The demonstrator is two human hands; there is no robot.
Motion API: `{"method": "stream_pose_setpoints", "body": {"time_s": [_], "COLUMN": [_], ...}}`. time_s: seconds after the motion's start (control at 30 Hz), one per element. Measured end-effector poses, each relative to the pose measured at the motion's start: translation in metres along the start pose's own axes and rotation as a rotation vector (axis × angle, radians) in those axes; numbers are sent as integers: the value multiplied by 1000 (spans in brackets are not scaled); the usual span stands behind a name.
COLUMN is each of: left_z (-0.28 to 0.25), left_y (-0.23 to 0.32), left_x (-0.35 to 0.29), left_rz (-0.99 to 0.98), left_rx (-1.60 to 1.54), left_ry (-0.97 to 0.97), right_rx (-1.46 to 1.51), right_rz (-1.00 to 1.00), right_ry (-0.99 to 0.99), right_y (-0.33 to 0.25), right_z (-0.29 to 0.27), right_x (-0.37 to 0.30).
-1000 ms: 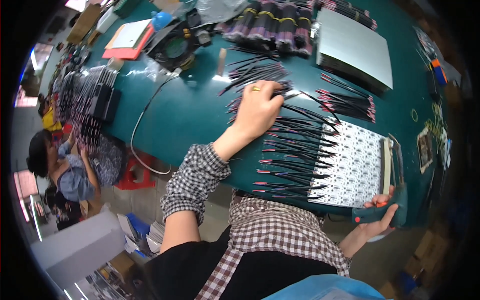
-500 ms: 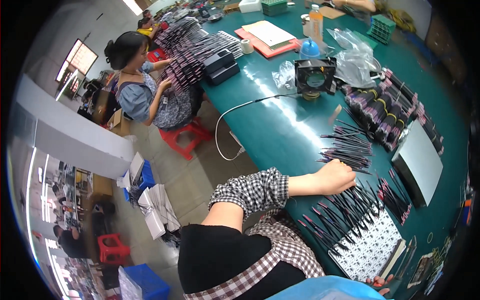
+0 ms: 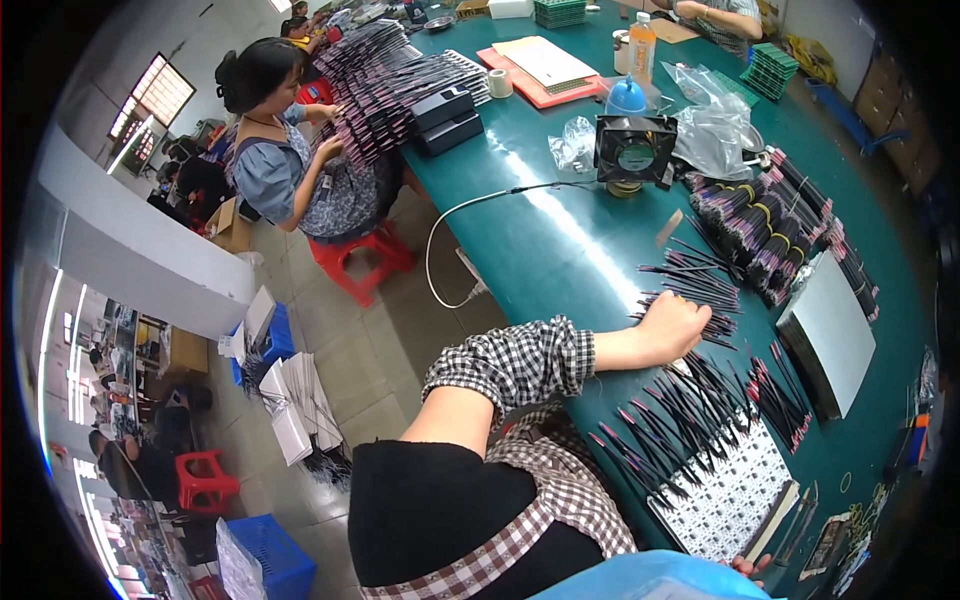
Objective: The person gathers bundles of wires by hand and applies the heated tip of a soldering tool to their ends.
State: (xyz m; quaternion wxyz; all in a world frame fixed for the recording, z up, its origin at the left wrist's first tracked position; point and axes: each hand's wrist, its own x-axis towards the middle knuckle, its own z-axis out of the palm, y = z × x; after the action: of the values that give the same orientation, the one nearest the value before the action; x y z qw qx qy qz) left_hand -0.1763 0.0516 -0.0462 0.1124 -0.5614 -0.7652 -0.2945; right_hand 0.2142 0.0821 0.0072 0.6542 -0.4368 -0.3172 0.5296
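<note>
The left hand lies closed over a loose pile of thin black sticks on the green table, seemingly gathering some; I cannot tell how many it clamps. Only the fingertips of the right hand show, at the edge of the white perforated board; their grip is not visible. Sticks with pink tips already stand in the board. I judge this the picking step; next, a careful placing into free holes is needed.

Crumpled clear plastic bags are seen at the far side of the green table, right of a small black fan; another clear bag lies just left of it. A bottle with a yellow label stands farther back. No screens or signs are seen.
</note>
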Motion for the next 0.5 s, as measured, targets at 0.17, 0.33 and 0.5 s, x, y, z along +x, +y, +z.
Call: {"method": "stream_pose_setpoints", "body": {"time_s": [0.17,0.33,0.5], "left_z": [0,-52,-105], "left_y": [-5,-6,80], "left_x": [13,23,94], "left_rz": [-37,11,106], "left_rx": [-67,-113,-488], "left_ry": [75,-48,-112], "right_rx": [-267,-3,54], "right_rz": [112,69,35], "right_ry": [94,-112,-134], "right_y": [-12,0,-5], "right_z": [-7,-11,-28], "right_x": [-5,-3,-3]}}
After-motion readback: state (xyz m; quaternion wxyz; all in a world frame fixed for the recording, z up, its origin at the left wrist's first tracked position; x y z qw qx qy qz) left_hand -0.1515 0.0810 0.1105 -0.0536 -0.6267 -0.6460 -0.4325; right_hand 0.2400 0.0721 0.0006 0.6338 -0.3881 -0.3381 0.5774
